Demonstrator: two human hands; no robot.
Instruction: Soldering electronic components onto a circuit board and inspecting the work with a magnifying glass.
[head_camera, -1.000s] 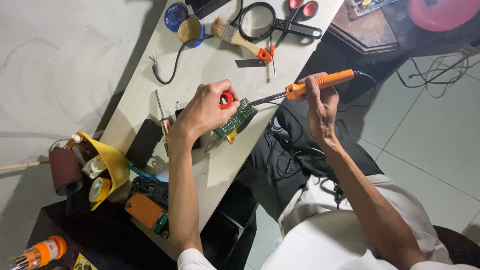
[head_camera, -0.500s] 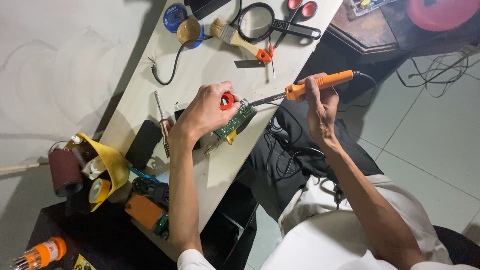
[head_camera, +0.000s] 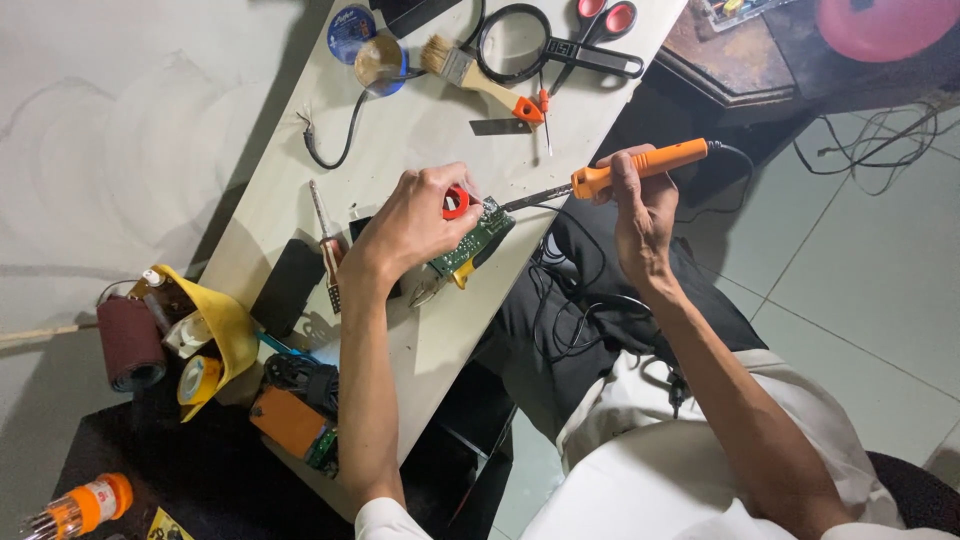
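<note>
1. Two hands meet over one small green circuit board (head_camera: 474, 240), which lies at the near edge of the long pale worktable (head_camera: 400, 130), close to the person's lap, where both arms can reach it.
2. Left hand (head_camera: 415, 222) is curled down over the board with fingers closed around a small red round piece (head_camera: 456, 203); from here it looks like a spool or reel, though I cannot tell for sure. The palm seems to pin the board flat so it does not slide.
3. Right hand (head_camera: 640, 205) is wrapped fully around the orange handle of a soldering iron (head_camera: 615, 173), held like a pen, its metal tip slanting down to the board's upper corner beside the red piece. Its black cord trails off behind the handle.
4. Spare tools sit pushed back: a paintbrush (head_camera: 480, 75), a magnifying glass (head_camera: 525, 42) and red-handled scissors (head_camera: 600, 22) at the far end, a screwdriver (head_camera: 325, 245) just left of the wrist.
5. Rolls of tape and a yellow holder (head_camera: 215, 335) crowd the left corner, well apart from the board.
</note>
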